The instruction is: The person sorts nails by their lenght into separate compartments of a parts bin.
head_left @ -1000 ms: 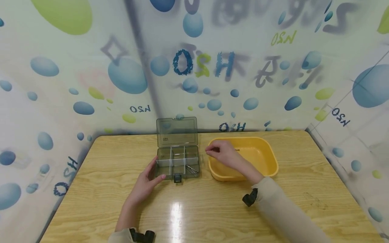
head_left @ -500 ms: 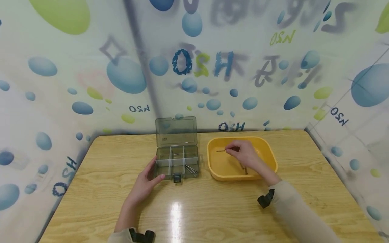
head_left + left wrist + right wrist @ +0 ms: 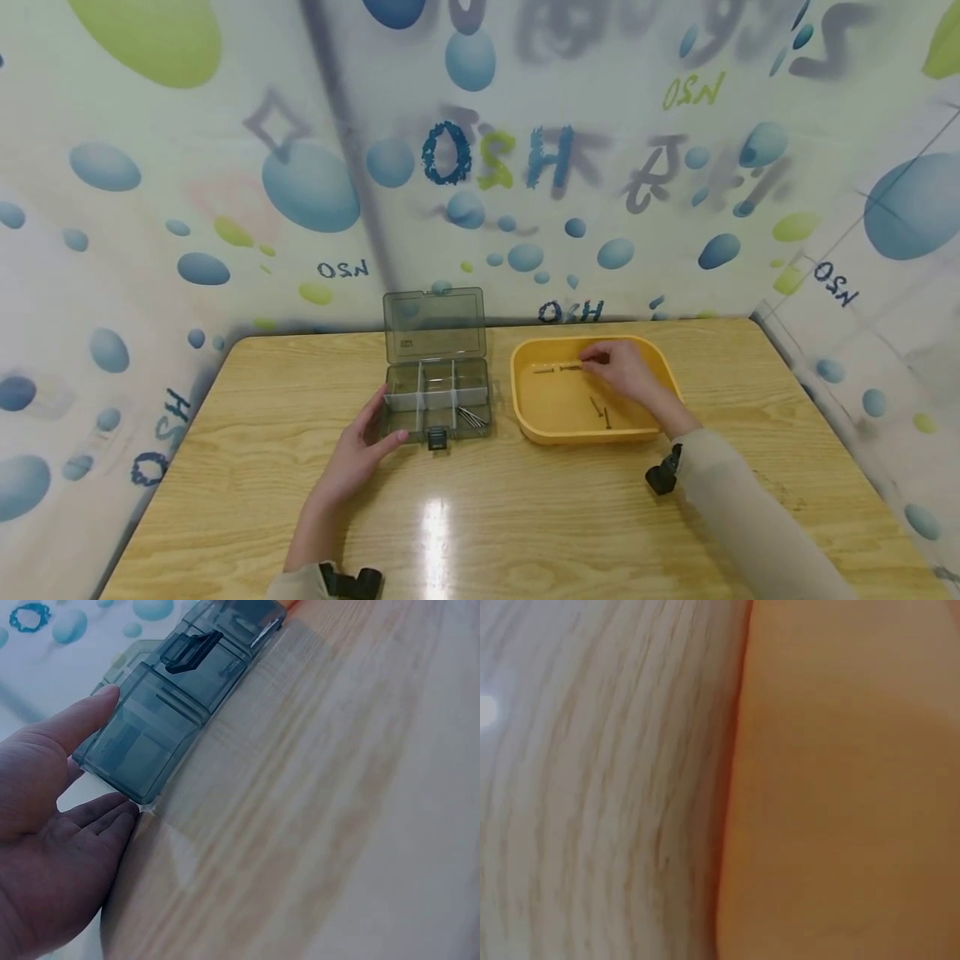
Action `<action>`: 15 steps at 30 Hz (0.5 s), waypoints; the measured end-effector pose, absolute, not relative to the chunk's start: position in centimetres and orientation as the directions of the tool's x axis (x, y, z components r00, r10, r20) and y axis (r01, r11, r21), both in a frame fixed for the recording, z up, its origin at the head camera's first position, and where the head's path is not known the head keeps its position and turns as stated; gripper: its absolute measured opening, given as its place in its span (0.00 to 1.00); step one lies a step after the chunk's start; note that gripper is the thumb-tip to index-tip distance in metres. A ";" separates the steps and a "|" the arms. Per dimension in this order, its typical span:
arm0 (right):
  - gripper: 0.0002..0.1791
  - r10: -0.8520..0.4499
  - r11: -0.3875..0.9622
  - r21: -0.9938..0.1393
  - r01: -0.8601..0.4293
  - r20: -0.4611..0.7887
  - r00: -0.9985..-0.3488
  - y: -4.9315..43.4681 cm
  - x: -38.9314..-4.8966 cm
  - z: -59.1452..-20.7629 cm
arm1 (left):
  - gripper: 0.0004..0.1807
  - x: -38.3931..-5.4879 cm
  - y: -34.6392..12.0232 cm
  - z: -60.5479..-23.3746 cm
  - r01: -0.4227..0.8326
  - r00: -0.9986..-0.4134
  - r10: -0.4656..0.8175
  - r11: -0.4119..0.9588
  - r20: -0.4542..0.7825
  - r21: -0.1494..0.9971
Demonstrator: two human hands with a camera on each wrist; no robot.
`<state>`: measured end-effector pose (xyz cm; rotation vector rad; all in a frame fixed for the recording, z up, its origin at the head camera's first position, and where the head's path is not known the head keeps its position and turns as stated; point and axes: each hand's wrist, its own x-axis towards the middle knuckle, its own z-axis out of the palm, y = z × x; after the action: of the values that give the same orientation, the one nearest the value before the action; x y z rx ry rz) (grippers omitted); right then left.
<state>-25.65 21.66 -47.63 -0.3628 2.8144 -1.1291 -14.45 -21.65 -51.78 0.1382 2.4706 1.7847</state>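
Head cam: your loose left hand (image 3: 358, 454) likely steadies the box (image 3: 437, 400) from 8 o'clock; at tray (image 3: 592, 437) 12 o'clock, your right hand (image 3: 626, 372) meets a screw (image 3: 570, 367) (pinching? can't tell).

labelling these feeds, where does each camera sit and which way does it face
Head: on the head, facing forward and down at the table; left hand and right hand show.
Left wrist: wrist-worn, facing the grey box; left hand shows.
Right wrist: wrist-worn, facing the yellow tray; no hand clearly shows.
Shared: head and left wrist show the grey box.
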 end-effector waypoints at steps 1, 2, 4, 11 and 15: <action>0.09 -0.254 0.706 -0.681 -0.193 0.010 -0.967 21.8 -25.8 -47.7 | 0.46 -14.5 -21.6 -51.8 0.020 -0.992 0.126 0.316 -0.021 0.949; 0.09 -0.260 0.711 -0.674 -0.203 0.017 -0.966 21.9 -25.9 -47.9 | 0.46 -14.5 -21.6 -51.8 0.020 -0.992 0.126 0.318 -0.021 0.948; 0.09 -0.269 0.718 -0.660 -0.220 0.028 -0.963 22.1 -26.1 -48.0 | 0.46 -14.5 -21.6 -51.8 0.021 -0.992 0.127 0.319 -0.020 0.948; 0.09 -0.278 0.733 -0.645 -0.218 0.008 -0.961 22.2 -26.4 -48.4 | 0.46 -14.5 -21.7 -51.7 0.019 -0.992 0.127 0.318 -0.023 0.948; 0.10 -0.284 0.740 -0.639 -0.208 -0.017 -0.959 22.1 -26.4 -48.6 | 0.46 -14.4 -21.7 -51.7 0.018 -0.991 0.128 0.321 -0.025 0.947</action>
<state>-26.39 22.07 -48.60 -0.4003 2.8242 -1.0172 -14.41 -21.66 -51.67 0.1371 2.4746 1.7719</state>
